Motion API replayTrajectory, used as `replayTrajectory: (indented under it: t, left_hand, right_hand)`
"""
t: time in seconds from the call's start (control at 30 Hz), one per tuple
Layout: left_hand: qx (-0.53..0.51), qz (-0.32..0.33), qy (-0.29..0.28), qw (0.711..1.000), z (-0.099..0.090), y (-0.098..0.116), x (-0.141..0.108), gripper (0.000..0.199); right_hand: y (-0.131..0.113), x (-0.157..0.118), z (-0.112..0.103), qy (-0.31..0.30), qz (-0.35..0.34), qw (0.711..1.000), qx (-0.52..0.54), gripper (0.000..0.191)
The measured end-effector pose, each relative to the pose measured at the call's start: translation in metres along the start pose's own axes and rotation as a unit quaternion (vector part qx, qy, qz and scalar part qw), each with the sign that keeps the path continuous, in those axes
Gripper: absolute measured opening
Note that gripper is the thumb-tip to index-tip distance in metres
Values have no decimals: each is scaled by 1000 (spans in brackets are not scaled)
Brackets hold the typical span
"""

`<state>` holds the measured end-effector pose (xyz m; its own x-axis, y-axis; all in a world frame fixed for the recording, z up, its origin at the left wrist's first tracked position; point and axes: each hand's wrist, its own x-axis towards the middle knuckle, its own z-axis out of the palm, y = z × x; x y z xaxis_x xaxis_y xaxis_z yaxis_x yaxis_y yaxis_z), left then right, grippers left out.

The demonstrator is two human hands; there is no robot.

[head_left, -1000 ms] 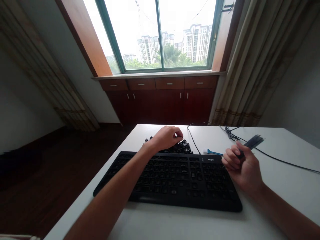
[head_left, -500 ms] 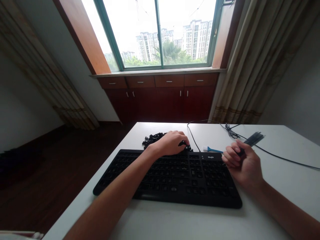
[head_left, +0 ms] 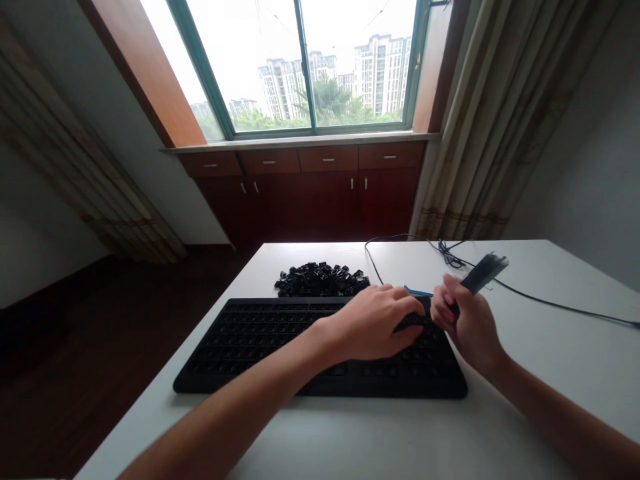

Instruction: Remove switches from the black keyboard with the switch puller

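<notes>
A black keyboard [head_left: 240,347] without its keycaps lies across the white table, its cable leaving from the back. My left hand [head_left: 375,323] is over the keyboard's right part, palm down, thumb and forefinger apart, holding nothing that I can see. It hides many of the key positions. At the keyboard's right end, my right hand [head_left: 467,323] is closed around a black brush [head_left: 484,273], whose ragged bristles point up and away to the right. Behind the keyboard is a heap of loose black keycaps [head_left: 320,280].
A blue-handled tool [head_left: 417,291] lies behind the keyboard, partly hidden by my hands. The black cable [head_left: 545,305] runs over the white table [head_left: 310,433], bundled at the back. Beyond the table's far edge stand dark red cabinets [head_left: 305,203] under a window.
My left hand has come from the keycap heap back over the keyboard's right part, and its fingers have parted. The dark piece at its fingertips no longer shows. The view has shifted slightly.
</notes>
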<state>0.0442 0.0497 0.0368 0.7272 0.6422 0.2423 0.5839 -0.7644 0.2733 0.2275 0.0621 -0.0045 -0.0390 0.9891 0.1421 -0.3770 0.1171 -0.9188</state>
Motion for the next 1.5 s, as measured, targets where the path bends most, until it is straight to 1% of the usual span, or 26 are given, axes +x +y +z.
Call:
replayTrajectory:
  t: [0.07, 0.13, 0.2, 0.27, 0.33, 0.43, 0.53, 0.6, 0.67, 0.77, 0.87, 1.0, 1.23, 1.4, 1.47, 1.5]
  left_hand:
    - [6, 9, 21, 1000, 14, 16, -9, 29]
    - [20, 29, 32, 999, 26, 27, -20, 30]
    - [48, 71, 44, 995, 35, 34, -31, 29]
    - [71, 108, 50, 990, 40, 36, -39, 28]
    - [80, 125, 55, 987, 43, 36, -42, 27]
    - [79, 133, 62, 986, 45, 35, -42, 29]
    - [80, 148, 60, 984, 48, 35, -42, 31]
    - [81, 157, 57, 983, 50, 36, -41, 32]
    - [80, 163, 57, 982, 52, 37, -41, 33]
    - [77, 163, 54, 982, 53, 37, -39, 35]
    - [75, 157, 53, 983, 54, 37, -39, 35]
    - [78, 164, 50, 982, 53, 34, -39, 35]
    - [83, 171, 36, 981, 52, 32, -39, 37]
    - [86, 169, 38, 981, 53, 32, -38, 37]
    - [86, 169, 40, 981, 52, 32, -38, 37]
    - [86, 169, 41, 981, 52, 32, -39, 36]
  right_hand:
    - [-7, -3, 3, -27, -11, 999, -40, 40]
    - [-14, -4, 6, -59, -4, 995, -83, 41]
    - [-18, -3, 6, -90, -5, 988, -124, 41]
    - [-18, -1, 4, -89, -18, 986, -138, 40]
    - [-14, 2, 0, -54, -27, 992, -110, 38]
    - [-6, 3, -6, -2, -10, 999, -39, 30]
    - [-4, 1, -9, 37, 10, 999, 3, 21]
    - [-5, 0, -9, 67, 31, 997, 20, 21]
    - [-6, 1, -9, 81, 72, 994, 35, 24]
    - [-6, 1, -10, 77, 114, 990, 42, 31]
    - [-3, 0, -11, 72, 112, 991, 30, 32]
    - [-5, -3, -10, 66, 112, 991, 11, 32]
    - [-9, -6, -8, 52, 146, 988, 5, 33]
    - [-4, -9, -5, 45, 123, 991, 11, 33]
    - [-5, -9, -6, 27, 122, 992, 26, 33]
    - [-6, -8, -7, 8, 132, 991, 35, 33]
